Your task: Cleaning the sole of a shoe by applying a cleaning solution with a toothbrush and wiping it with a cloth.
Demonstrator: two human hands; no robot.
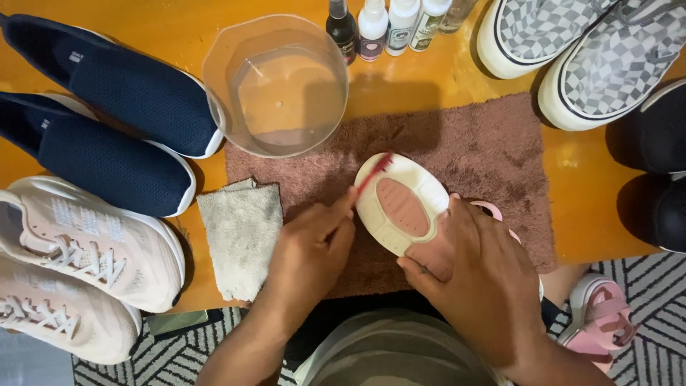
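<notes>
Hands over pink towel (493, 154) on orange table (179, 28); left hand (314, 246) grips red brush (374, 173), bristles on sole edge of small pink-and-white shoe (400, 204); right hand (479, 279) clasps shoe, sole up, on towel; grey cloth (239, 236) just left; clear bowl of water (277, 82) behind; navy shoes (121, 121) far left.

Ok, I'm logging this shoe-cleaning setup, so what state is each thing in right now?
Left hand: gripping red toothbrush, bristles on the sole.
Right hand: holding small pink shoe, sole up.
Clear bowl: upright, holding water.
Grey cloth: lying flat, soiled.
Pink towel: spread under the shoe.
Bottles: upright, capped.
</notes>
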